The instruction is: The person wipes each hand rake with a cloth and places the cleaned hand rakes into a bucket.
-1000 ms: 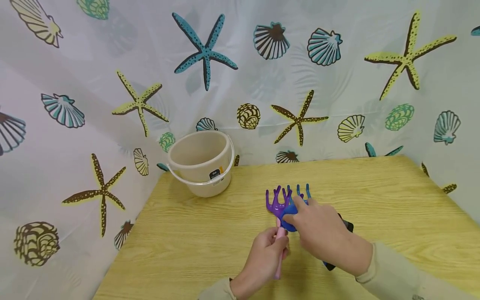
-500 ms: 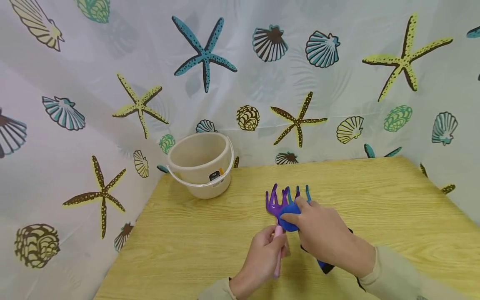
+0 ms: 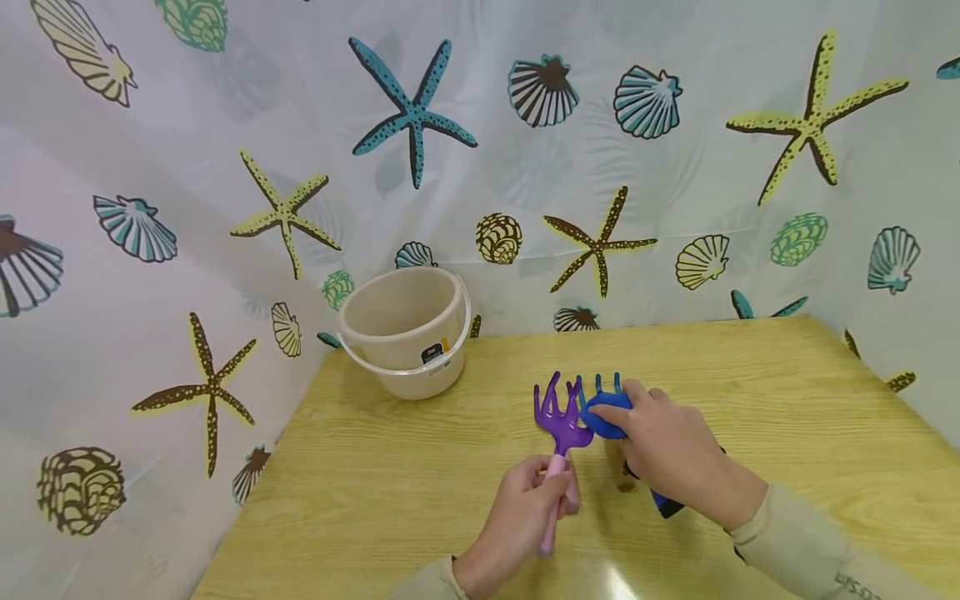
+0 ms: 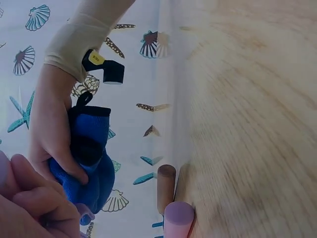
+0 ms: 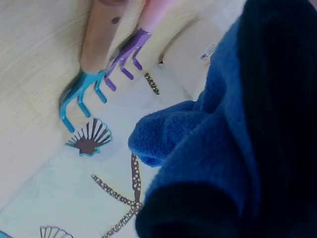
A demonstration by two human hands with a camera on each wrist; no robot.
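My left hand (image 3: 517, 508) grips the pink handle of a purple hand fork (image 3: 561, 427), its tines pointing away from me. A blue fleecy cloth with black trim (image 3: 603, 417), bunched up, is held in my right hand (image 3: 675, 446) right at the fork head's right edge. In the left wrist view, the cloth (image 4: 91, 158) hangs from the right hand, with a black loop at its top. Behind the held fork lie a hand rake with teal tines and a wooden handle (image 5: 99, 39) and a second purple rake with a pink handle (image 5: 130, 52).
A cream bucket (image 3: 397, 333) with a white bail handle stands at the table's back left. The wood-grain table (image 3: 390, 483) meets a white curtain (image 3: 480, 167) printed with starfish and shells at the back and sides.
My right hand has moved the cloth to the right, from over the fork's neck to its right edge, uncovering more of the purple head. The left hand keeps its grip on the handle.
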